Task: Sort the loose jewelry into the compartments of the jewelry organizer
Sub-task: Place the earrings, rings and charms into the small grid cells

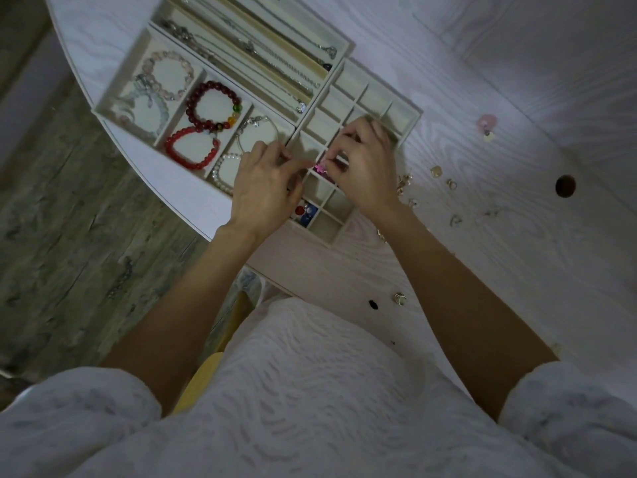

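Over the organizer's grid tray (406, 113), both the left hand (263, 188) and right hand (367, 167) pinch a pink piece (320, 167); bracelets (213, 105) and necklaces (275, 69) seem sorted, while small loose pieces (451, 183) remain on the bench (517, 81).

A single head-worn wide-angle camera is looking steeply down from close above, tilted, over the person's white-clad torso and forearms onto the table (517, 81), taking in the jewelry organizer (410, 113) at upper centre and floor at left.
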Motion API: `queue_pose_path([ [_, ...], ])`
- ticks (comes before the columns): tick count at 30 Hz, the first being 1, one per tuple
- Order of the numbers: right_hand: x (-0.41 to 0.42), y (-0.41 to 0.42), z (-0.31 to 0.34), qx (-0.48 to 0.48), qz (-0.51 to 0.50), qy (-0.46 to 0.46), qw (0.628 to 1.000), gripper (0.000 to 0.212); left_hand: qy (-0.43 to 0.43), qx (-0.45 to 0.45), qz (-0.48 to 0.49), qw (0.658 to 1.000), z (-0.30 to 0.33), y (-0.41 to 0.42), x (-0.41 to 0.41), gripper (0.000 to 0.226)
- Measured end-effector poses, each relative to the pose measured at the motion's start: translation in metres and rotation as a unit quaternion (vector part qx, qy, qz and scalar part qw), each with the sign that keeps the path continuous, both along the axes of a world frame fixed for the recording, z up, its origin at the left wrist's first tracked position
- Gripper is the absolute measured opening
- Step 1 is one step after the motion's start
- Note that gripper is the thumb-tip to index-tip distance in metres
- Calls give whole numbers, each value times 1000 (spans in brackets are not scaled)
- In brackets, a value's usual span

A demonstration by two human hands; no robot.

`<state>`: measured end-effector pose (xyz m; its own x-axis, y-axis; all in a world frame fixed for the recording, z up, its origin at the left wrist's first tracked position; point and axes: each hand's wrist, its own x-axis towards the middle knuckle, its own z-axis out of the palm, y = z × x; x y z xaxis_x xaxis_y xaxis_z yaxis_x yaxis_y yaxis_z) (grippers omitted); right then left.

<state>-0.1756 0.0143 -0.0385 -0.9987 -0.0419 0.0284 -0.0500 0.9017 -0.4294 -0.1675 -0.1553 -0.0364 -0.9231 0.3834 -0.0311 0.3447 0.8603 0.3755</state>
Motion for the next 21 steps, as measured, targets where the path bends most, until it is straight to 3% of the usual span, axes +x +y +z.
queue_pose_path([
  [11, 12, 1, 1, 8, -28, -18, 999, 21, 2, 7, 0, 1000, 0, 2, 4, 30],
  [21, 3, -4, 7, 43, 43, -3, 998, 16, 0, 17, -1, 1000, -1, 1, 6, 35],
])
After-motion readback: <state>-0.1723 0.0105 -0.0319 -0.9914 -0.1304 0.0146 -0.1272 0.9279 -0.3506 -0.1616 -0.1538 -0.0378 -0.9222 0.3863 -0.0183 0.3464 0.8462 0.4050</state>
